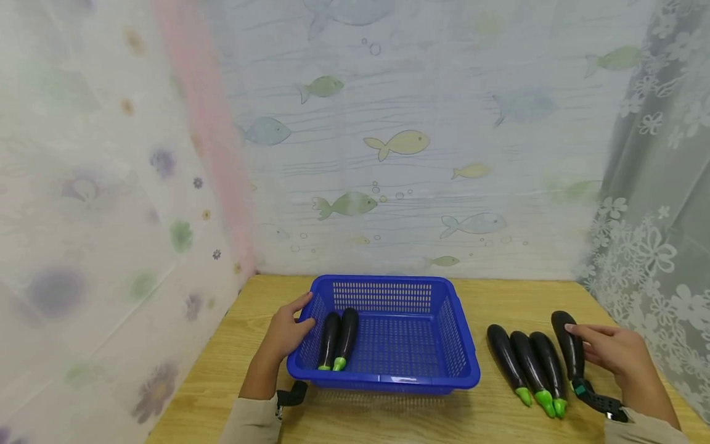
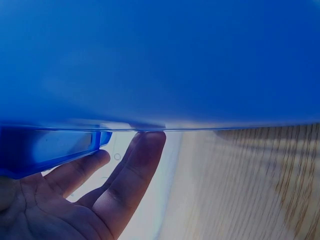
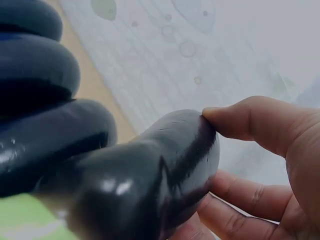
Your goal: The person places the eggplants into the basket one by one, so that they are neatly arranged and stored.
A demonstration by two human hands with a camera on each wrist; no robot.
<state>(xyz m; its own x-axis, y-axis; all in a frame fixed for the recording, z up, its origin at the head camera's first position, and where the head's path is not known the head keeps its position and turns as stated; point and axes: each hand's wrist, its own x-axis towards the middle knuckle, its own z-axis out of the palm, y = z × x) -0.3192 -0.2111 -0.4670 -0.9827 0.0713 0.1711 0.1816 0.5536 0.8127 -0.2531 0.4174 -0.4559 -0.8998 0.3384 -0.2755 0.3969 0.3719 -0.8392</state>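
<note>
A wood-grain table (image 1: 213,382) stood before a fish-print sheet (image 1: 410,92); a floral sheet (image 1: 100,246) bounded the left, a white-flowered curtain (image 1: 657,246) the right.

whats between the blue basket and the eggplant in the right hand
Three eggplants lie side by side on the table between the blue basket and the eggplant held by the right hand, as the head view shows.

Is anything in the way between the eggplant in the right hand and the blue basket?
Yes: three eggplants lie side by side on the table between the eggplant in the right hand and the basket. The basket's right wall stands in the way too.
</note>
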